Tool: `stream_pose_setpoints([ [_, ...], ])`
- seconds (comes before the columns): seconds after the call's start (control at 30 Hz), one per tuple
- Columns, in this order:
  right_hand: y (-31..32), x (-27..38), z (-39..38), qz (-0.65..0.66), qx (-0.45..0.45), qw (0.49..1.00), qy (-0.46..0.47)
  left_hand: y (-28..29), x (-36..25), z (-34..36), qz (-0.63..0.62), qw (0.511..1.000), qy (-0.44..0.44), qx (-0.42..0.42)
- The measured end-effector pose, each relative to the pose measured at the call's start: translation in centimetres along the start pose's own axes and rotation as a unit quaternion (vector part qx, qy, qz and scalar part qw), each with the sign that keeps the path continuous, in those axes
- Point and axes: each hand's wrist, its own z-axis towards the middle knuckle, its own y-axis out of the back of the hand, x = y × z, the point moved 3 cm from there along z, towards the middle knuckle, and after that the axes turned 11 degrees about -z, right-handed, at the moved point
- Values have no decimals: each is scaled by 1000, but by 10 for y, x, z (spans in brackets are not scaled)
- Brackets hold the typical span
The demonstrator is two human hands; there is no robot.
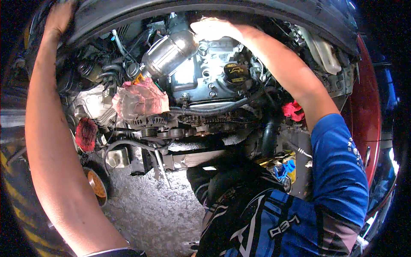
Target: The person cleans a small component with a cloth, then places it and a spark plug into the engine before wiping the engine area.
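Note:
My left arm stretches up the left side, and my left hand (59, 19) is at the far left beside the curved black edge (120, 19) of the car's body. Its fingers are mostly hidden in the dark. My right arm reaches over the engine (209, 81) from the right. Bright glare washes out my right hand (216, 29) at the back of the engine; its fingers look bent, but what they hold cannot be made out. Next to those fingers is a shiny metal cylinder (169, 53) with a domed end. A black oil filler cap (236, 73) sits on the engine cover.
A crumpled pinkish cloth (141, 100) lies at the engine's front left. Red rags (87, 134) are at the left and right. A ribbed black hose (209, 111) crosses the front. Below is the wet-looking floor (150, 214); a red body panel (366, 98) borders the right.

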Motion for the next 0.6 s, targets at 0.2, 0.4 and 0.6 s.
stream_pose_setpoints([
  [0.2, 0, 3, 1, 12, 9, 1000, -1, 1, -4, -3, 1, 1000, -6, 5],
  [0.4, -1, 7, 4, 13, 20, 1000, -8, 2, -2, -3, -8, 1000, -18, 11],
  [0.6, 2, 9, 7, 14, 25, 999, -15, 5, 4, 0, 1, 999, -32, 17],
])
